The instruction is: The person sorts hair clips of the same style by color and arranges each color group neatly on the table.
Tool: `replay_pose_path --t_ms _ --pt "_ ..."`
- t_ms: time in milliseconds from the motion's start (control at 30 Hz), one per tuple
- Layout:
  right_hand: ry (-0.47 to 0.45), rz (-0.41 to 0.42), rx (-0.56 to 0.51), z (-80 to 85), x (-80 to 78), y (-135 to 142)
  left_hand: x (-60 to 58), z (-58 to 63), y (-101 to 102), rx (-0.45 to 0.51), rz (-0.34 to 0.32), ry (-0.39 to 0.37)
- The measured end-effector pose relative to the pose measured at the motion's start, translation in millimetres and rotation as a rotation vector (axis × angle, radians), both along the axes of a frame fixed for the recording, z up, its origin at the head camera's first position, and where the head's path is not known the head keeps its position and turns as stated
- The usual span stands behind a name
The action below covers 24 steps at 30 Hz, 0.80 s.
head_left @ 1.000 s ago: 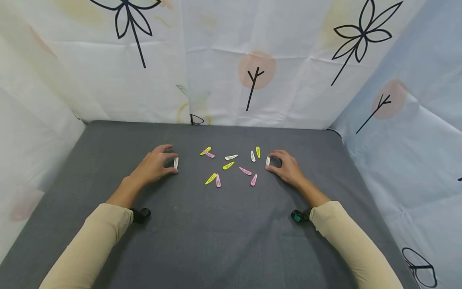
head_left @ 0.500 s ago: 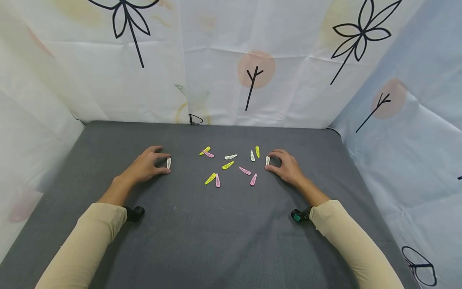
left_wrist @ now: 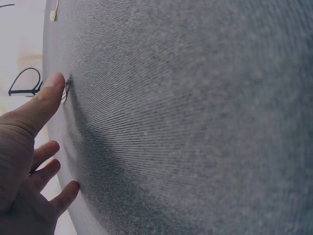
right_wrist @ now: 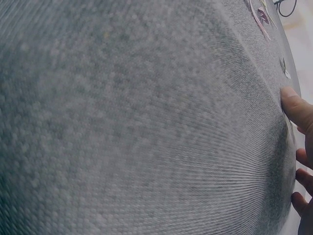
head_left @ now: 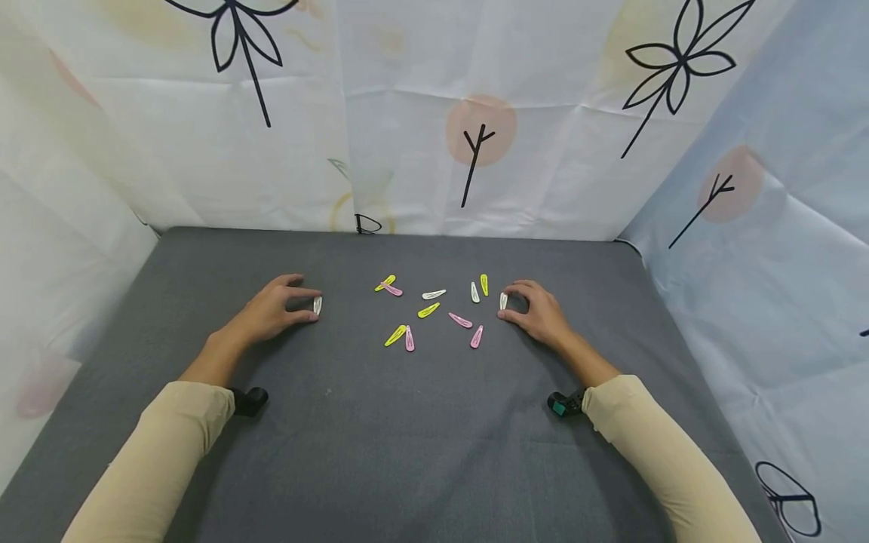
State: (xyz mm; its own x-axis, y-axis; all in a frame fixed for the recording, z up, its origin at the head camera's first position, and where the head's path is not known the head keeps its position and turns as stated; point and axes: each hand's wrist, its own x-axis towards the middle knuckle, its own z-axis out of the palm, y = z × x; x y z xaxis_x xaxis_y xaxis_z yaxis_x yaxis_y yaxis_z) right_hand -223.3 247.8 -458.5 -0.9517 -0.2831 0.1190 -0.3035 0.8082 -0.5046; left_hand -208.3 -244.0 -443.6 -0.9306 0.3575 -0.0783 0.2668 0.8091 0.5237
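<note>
At the left of the grey table, my left hand (head_left: 273, 309) holds a white snap hair clip (head_left: 317, 305) endwise between thumb and a fingertip. The left wrist view shows part of that hair clip (left_wrist: 64, 94) behind the thumb; the other fingers are spread below. My right hand (head_left: 540, 313) likewise pinches a white hair clip (head_left: 503, 302), just right of the loose clips. In the right wrist view its thumb and fingertips (right_wrist: 289, 98) show at the edge, and the held clip is mostly hidden.
Between the hands lie several loose hair clips: white (head_left: 434, 294), yellow (head_left: 428, 310) and pink (head_left: 460, 320). One pink clip (head_left: 391, 289) crosses a yellow clip (head_left: 388, 282). Patterned cloth (head_left: 407, 151) hangs behind and beside the grey table (head_left: 407, 452).
My left hand has moved a little to the left with its white hair clip, then nearly stopped. The right hand and the loose clips have stayed in place.
</note>
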Motion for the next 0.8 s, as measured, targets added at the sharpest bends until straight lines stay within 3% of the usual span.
replay_pose_path --t_ms 367,800 --pt "-0.003 -0.006 0.006 -2.4 -1.1 1.8 0.3 -1.7 -3.1 -0.013 0.004 0.018" --pt "-0.015 -0.008 -0.003 -0.5 -0.1 0.0 -0.9 -5.9 -12.1 0.039 0.006 -0.043"
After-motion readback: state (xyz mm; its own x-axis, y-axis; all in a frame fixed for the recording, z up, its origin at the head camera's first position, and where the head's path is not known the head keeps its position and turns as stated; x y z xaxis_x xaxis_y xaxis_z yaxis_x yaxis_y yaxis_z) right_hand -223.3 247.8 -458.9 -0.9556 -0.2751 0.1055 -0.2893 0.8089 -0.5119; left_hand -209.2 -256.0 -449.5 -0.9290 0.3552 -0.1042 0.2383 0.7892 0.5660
